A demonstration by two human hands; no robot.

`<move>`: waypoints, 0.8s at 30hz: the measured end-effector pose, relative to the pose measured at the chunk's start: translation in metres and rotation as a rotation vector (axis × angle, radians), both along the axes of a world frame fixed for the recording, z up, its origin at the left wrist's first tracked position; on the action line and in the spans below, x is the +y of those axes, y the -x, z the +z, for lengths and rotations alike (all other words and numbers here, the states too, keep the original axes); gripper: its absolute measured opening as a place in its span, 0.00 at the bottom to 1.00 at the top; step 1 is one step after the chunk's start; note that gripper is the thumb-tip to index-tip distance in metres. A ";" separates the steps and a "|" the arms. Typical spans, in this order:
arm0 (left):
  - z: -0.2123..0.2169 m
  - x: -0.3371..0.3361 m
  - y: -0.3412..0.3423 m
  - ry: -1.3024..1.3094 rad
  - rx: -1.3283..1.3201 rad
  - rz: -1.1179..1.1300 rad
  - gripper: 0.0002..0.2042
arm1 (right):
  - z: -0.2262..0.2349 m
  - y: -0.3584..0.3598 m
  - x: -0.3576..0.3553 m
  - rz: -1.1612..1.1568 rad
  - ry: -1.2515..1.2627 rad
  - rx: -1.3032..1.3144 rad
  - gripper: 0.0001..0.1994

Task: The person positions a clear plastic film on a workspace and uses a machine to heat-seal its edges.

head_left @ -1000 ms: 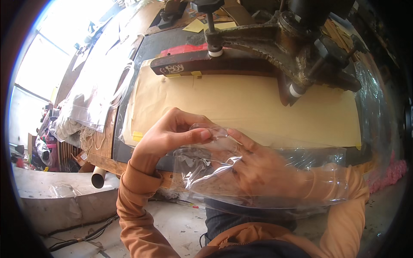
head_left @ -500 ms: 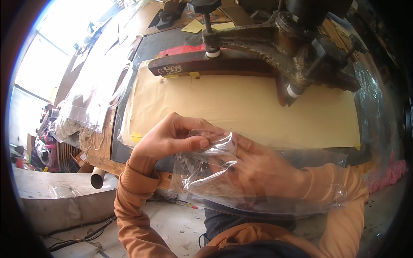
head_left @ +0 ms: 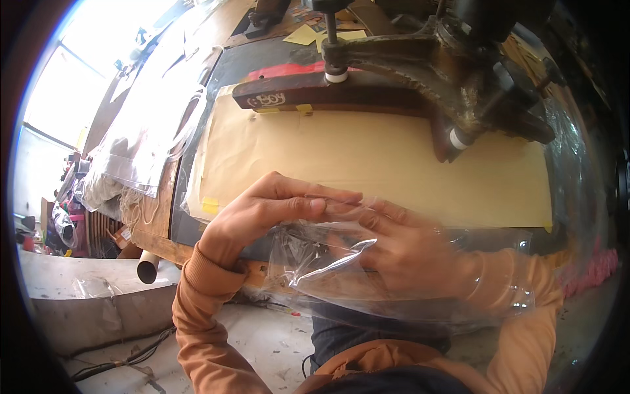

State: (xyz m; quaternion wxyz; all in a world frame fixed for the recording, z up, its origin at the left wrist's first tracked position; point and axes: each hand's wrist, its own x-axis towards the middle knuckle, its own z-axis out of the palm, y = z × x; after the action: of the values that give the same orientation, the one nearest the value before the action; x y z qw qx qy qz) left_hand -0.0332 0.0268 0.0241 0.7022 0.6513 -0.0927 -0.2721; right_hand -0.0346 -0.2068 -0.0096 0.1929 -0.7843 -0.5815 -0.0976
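Observation:
A clear plastic sheet or bag [head_left: 321, 262] with glossy creases hangs between my hands, just off the near edge of the worktable. My left hand [head_left: 272, 203] pinches its upper edge between thumb and fingers, the fingers stretched toward the right. My right hand [head_left: 410, 253] shows through the clear plastic, with its bent fingers at the same upper edge, close to the left fingertips. Whether that hand is inside the plastic or behind it, I cannot tell. The plastic also spreads over my right wrist and cuff. Beyond both hands lies a tan paper-covered board [head_left: 315, 148].
A dark metal press frame [head_left: 394, 59] with a long bar [head_left: 341, 95] stands over the board's far side. White material [head_left: 134, 154] and cord lie at left. A cardboard tube [head_left: 148, 268] sticks out below the table. Pink material [head_left: 594, 272] is at right.
My right fingers have moved up to the plastic's upper edge, and my left fingers have straightened beside them. The plastic's top has dropped slightly. The view has shifted a little.

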 end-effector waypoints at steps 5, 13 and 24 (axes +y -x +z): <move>-0.010 0.004 -0.004 0.089 0.053 -0.009 0.18 | 0.017 -0.005 -0.016 0.058 0.153 -0.003 0.20; -0.007 0.001 0.003 -0.016 -0.023 0.027 0.17 | 0.021 0.025 -0.139 -0.203 0.351 0.247 0.21; 0.037 -0.041 0.078 -0.225 -0.324 -0.026 0.13 | 0.114 0.042 -0.121 -0.336 -0.204 0.434 0.17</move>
State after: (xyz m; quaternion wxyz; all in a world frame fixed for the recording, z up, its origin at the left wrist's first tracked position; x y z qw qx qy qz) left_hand -0.1109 -0.0140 0.0611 0.5973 0.7597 -0.1821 -0.1814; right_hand -0.0768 -0.3278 0.1040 0.3719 -0.8486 -0.3758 -0.0159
